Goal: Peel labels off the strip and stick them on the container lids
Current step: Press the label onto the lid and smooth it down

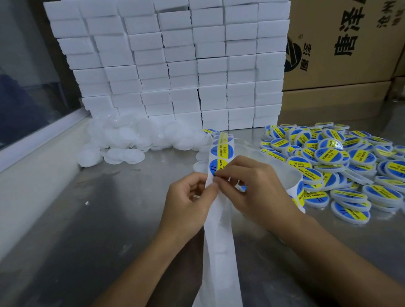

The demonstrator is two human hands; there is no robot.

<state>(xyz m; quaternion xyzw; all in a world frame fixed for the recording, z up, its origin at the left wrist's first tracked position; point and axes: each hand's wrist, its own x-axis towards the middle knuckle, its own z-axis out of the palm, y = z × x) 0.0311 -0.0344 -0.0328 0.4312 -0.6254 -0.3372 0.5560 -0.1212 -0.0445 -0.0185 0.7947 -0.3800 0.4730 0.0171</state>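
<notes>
over the bench (86,235), left hand (188,198) pinches the strip (222,244); right hand (245,186) grip is clamped on a label (218,167) edge.

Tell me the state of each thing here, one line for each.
Left hand: pinches the label strip.
Right hand: picks at a label's edge.
Label strip: lower part bare, labels above.
Plain lids: piled, unlabelled.
Labelled lids: heaped, labels on.
</notes>
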